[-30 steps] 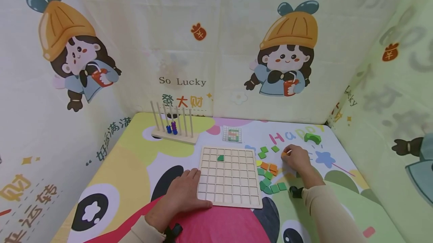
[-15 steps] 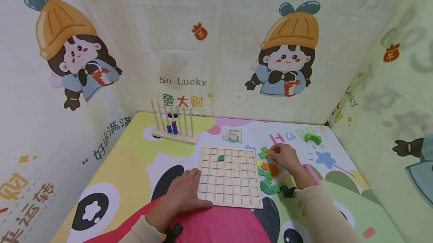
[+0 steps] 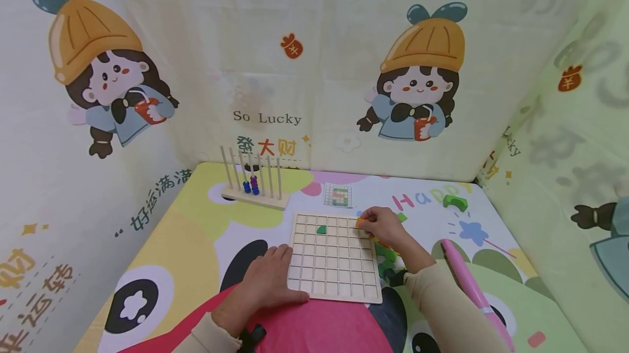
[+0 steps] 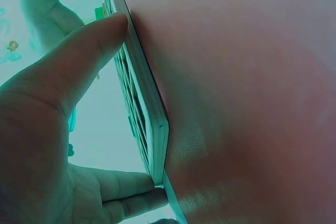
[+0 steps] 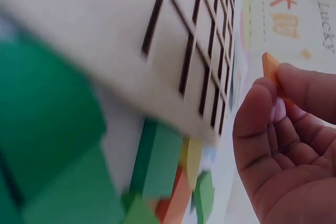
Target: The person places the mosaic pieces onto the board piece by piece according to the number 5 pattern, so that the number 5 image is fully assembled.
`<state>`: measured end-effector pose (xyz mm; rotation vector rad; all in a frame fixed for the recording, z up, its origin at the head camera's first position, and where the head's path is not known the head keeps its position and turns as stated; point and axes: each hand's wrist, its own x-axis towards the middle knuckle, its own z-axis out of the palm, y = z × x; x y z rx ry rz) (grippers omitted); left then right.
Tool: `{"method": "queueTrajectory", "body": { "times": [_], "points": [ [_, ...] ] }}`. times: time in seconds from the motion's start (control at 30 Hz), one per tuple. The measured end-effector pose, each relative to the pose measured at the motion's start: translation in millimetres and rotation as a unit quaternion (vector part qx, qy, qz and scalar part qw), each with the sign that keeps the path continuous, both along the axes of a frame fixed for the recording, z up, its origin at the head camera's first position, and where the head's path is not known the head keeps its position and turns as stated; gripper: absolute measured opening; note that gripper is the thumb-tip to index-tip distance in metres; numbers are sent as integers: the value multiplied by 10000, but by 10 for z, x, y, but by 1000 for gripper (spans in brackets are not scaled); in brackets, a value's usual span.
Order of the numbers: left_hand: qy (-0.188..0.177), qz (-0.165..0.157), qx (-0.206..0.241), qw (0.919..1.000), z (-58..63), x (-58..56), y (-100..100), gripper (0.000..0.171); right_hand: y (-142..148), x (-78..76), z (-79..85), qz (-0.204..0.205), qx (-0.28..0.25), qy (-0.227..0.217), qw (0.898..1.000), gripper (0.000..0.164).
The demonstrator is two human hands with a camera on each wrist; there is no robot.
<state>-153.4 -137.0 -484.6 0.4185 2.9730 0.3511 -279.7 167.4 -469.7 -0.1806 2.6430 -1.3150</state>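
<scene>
Thumb and fingers of my left hand [image 3: 267, 276] are spread wide and straight, touching the near left corner of the flat wooden board [image 3: 326, 265], at eight o'clock from its middle. A long pink pen-shaped thing [image 3: 474, 289] lies at four o'clock, beside my right sleeve [image 3: 447, 304]. Just beside the board at three o'clock is a bunch of green tiles [image 3: 385, 253], partly hidden by my right arm. One green piece with a round side [image 3: 321, 229] sits in a square at eleven o'clock. My right hand [image 3: 388, 227] is at two o'clock, pinching a small orange tile [image 3: 361, 222] near the board's far right corner. Farther off, a grid card [image 3: 338, 195] lies at twelve o'clock, a peg stand [image 3: 255, 198] with beads at eleven, and a green arch block [image 3: 455, 202] at two. Behind them hangs a cartoon cloth [image 3: 324, 25].
</scene>
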Motion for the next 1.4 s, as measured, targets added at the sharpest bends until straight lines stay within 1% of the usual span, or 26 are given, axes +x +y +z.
{"method": "queueTrajectory", "body": {
  "times": [0.1, 0.23, 0.3, 0.4, 0.57, 0.67, 0.77, 0.87, 1.03, 1.23, 1.4],
  "points": [
    [2, -26, -19, 10000, 19, -1, 14, 113, -104, -4, -13, 69, -243, -119, 9996, 14],
    [-13, -31, -38, 10000, 25, -4, 18, 113, -242, 6, -13, 318, -429, -231, 9983, 12],
    [-28, -12, -30, 10000, 23, -10, 14, 113, -307, 19, -9, 505, -446, -216, 9975, 12],
    [-59, 14, -9, 10000, 23, -22, 10, 113, -403, 34, -14, 670, -426, -213, 9966, 11],
    [-82, -10, 50, 10000, 26, -37, 11, 113, -555, 54, -47, 815, -342, -152, 9960, 9],
    [-111, -18, 15, 9999, -3, -21, -1, 115, -654, 80, -73, 1009, -226, -49, 9946, 7],
    [-162, -16, -30, 9999, -52, 7, -15, 116, -747, 112, -106, 1200, 27, 69, 9927, 4],
    [-172, -40, -45, 9998, -82, 23, -17, 117, -817, 140, -139, 1290, 368, 244, 9907, 4],
    [-108, -59, -54, 9999, -74, 27, -7, 117, -893, 159, -151, 1330, 742, 479, 9872, 5],
    [-39, -63, -43, 10000, -50, 15, -4, 117, -933, 157, -91, 1417, 1104, 764, 9808, 6],
    [18, -63, -54, 10000, -43, 6, -2, 117, -938, 153, -71, 1423, 1228, 803, 9789, 7]
  ]
}}
